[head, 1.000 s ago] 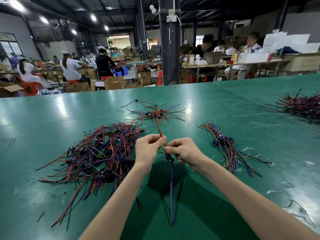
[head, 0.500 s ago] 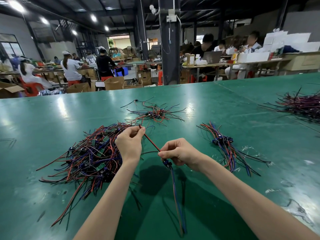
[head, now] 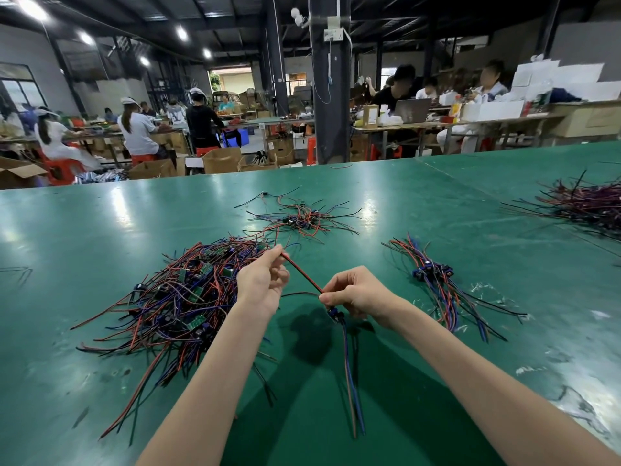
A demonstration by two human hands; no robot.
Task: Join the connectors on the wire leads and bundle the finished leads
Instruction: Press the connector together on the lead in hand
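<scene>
A joined wire lead (head: 302,273) stretches between my two hands above the green table (head: 100,237). My left hand (head: 263,280) pinches the far end of its red-and-black wires. My right hand (head: 358,292) grips the lead just above its dark blue connector (head: 336,314), and blue and red wires hang from the connector toward me. A big tangled pile of loose leads (head: 181,297) with small green boards lies left of my hands. A laid-out bunch of joined leads (head: 437,280) with blue connectors lies to the right.
A smaller scatter of leads (head: 302,220) lies beyond my hands, and another dark pile (head: 584,203) sits at the far right. Scraps of clear tape (head: 487,290) dot the table at right. People work at benches past the far edge.
My left hand has slid up and away to the left along the red-and-black wires, pulling them straight. My right hand has stayed near the connector, and the hanging wires have swung slightly right.
</scene>
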